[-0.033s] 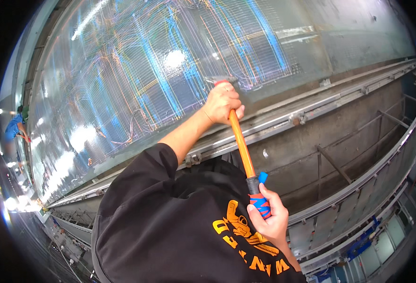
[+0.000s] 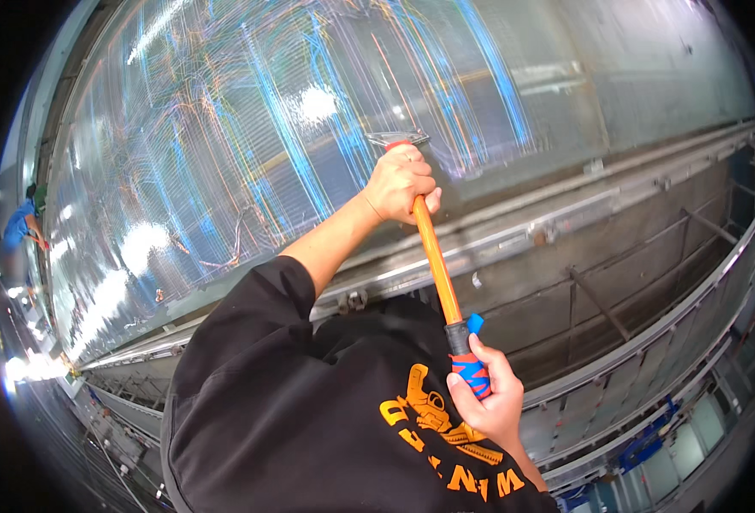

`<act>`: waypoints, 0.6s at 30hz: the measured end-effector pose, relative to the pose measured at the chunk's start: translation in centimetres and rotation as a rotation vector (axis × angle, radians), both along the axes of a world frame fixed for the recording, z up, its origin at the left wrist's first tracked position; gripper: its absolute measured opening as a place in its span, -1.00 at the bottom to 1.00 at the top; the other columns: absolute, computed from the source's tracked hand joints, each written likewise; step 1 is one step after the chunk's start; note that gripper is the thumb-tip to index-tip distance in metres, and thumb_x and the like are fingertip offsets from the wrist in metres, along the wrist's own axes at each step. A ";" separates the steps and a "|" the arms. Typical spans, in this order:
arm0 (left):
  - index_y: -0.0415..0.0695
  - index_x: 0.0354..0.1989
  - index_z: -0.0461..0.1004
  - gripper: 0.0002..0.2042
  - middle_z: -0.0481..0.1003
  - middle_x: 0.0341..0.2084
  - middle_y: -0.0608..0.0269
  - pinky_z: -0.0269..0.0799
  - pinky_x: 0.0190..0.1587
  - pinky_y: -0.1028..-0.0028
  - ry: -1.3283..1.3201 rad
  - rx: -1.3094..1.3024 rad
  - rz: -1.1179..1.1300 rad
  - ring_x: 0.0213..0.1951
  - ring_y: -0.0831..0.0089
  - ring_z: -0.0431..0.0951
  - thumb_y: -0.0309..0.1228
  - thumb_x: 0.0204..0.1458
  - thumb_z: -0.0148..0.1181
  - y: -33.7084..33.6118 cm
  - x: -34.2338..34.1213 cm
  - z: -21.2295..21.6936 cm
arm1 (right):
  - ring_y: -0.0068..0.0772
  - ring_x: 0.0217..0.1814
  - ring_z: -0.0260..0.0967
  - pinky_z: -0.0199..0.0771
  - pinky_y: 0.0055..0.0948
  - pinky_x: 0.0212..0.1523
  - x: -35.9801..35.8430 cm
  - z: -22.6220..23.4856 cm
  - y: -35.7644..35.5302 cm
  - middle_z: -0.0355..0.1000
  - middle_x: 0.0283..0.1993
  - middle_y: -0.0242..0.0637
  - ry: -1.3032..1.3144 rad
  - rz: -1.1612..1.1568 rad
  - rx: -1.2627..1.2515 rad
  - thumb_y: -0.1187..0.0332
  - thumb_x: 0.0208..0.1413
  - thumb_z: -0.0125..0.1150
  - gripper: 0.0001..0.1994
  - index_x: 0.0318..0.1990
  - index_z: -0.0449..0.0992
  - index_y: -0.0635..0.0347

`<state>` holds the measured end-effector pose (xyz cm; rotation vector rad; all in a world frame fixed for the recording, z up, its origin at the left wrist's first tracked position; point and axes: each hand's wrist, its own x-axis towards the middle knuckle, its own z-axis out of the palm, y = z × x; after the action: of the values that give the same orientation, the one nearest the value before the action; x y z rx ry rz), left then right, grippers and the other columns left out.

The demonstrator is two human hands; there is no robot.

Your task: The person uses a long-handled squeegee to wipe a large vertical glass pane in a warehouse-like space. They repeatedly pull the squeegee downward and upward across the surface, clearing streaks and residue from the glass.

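Nothing is looking different from before: my left hand (image 2: 401, 181) is still gripping the scraper (image 2: 433, 256) high against the glass sheet (image 2: 266, 128), my right hand (image 2: 489, 402) closed around its blue grip.

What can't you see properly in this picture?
- Scraper blade edge: small, pressed to the shiny panel, hidden behind the left hand.
- Handle end: wrapped inside the right hand.
- Panel surface: lost in glare streaks.
- Distant person: tiny, bent at the picture's left rim.
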<state>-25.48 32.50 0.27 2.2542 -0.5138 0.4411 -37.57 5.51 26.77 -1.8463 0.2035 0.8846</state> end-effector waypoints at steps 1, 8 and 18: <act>0.02 -0.78 0.33 -0.69 0.30 -0.73 0.30 0.39 -0.33 0.23 -0.004 0.015 0.007 -0.57 0.18 0.39 -0.35 -0.11 0.32 1.9 1.7 0.0 | -0.75 -0.16 0.40 0.45 -0.65 -0.10 1.5 -0.2 1.5 0.55 -0.06 -0.35 0.035 -0.002 0.007 0.65 0.19 0.36 -0.48 0.32 0.46 0.40; -0.02 -0.75 0.35 -0.72 0.29 -0.72 0.23 0.40 -0.39 0.19 -0.160 0.022 0.040 -0.56 0.14 0.39 -0.37 -0.12 0.33 14.5 15.0 -2.3 | -0.70 -0.20 0.45 0.55 -0.56 -0.14 14.6 -3.0 13.6 0.62 -0.09 -0.28 0.024 -0.012 -0.003 0.58 0.18 0.40 -0.46 0.34 0.46 0.38; -0.10 -0.66 0.41 -0.70 0.43 -0.58 0.15 0.44 -0.13 0.09 0.036 0.199 0.030 -0.34 0.05 0.50 -0.30 0.00 0.36 20.5 17.8 -1.8 | -0.43 -0.20 0.53 0.60 -0.34 -0.06 18.2 -5.1 17.7 0.61 -0.16 -0.23 -0.228 0.147 0.125 0.35 0.24 0.44 -0.46 0.30 0.43 0.38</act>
<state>-7.69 53.01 -1.57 2.4590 -0.5250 0.3778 -19.38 23.24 21.67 -1.8445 -0.1286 0.7600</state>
